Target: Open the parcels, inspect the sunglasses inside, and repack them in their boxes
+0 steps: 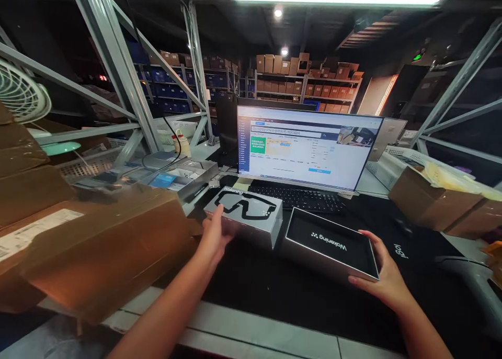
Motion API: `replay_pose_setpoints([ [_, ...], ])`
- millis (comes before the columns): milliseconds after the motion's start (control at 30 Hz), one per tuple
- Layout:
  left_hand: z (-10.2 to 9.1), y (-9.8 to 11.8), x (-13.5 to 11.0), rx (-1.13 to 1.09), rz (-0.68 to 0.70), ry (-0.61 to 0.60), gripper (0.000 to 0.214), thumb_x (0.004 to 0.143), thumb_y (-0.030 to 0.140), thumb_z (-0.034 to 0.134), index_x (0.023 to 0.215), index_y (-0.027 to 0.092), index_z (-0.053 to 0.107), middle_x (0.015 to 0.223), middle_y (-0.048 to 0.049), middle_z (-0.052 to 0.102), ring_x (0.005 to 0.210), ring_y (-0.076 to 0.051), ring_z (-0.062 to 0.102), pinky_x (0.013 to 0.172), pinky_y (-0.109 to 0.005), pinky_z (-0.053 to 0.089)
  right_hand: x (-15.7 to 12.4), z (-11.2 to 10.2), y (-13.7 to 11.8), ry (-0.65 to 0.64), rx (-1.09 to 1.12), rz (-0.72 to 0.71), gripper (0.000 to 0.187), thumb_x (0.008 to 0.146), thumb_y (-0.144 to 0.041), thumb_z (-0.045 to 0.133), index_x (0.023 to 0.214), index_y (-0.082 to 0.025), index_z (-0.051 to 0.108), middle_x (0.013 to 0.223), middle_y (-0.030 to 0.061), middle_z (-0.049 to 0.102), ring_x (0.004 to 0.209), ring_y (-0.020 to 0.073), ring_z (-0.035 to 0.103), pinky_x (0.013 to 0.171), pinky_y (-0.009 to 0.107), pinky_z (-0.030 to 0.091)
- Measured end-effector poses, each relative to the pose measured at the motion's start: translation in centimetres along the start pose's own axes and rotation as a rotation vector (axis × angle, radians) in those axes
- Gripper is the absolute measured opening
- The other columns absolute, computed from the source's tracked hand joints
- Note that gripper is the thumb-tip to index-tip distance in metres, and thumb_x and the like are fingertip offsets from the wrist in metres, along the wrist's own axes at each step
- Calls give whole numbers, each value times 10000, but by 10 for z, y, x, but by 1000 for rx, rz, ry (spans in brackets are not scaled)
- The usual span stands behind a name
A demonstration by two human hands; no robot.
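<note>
My left hand [215, 236] grips the near left corner of a silver box [247, 214] printed with a black goggle outline, which rests on the black desk mat [298, 291]. My right hand [386, 278] is wrapped around the right end of a second box [331, 244], black-topped with white "Wakening" lettering and silver sides, lying just right of the first. The two boxes sit side by side in front of the keyboard [301, 198].
A lit monitor [306, 147] stands behind the keyboard. A large cardboard carton [98, 244] crowds the left; an open carton [435, 202] sits at right. A tray of small items [184, 173], a fan [19, 94] and metal racking surround the desk.
</note>
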State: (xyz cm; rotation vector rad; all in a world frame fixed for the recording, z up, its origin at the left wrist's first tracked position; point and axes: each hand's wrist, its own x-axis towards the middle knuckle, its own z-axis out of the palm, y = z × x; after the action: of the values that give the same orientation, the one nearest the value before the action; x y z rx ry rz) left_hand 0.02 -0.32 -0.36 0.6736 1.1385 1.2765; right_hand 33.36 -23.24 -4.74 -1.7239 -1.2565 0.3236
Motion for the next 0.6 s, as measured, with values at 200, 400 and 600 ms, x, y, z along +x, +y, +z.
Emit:
replay_pose_setpoints([
  [200,-11,-17,-19,65,-127,-9,370,887,443,672,1081,234,436,1015,-47,610,840,-178,645,757,-433,580,-2,-1,1,-7,20,13,1006,591,-518,847,1424,-261,344,1352,130,534,1207,355,573,965,421,509],
  [400,-25,-27,-35,98,-182,-34,351,896,443,672,1037,237,425,1026,-31,577,866,-176,642,864,-513,572,0,-6,5,-116,-54,-5,972,621,-497,835,1428,-283,338,1449,115,443,1337,366,459,1094,473,413],
  [600,-39,-34,-35,195,-200,-125,420,855,459,719,1063,254,417,1118,-33,596,931,-182,662,922,-505,562,-2,-8,6,-244,-55,-24,1011,598,-486,856,1436,-273,331,1461,119,434,1350,360,449,1142,502,362],
])
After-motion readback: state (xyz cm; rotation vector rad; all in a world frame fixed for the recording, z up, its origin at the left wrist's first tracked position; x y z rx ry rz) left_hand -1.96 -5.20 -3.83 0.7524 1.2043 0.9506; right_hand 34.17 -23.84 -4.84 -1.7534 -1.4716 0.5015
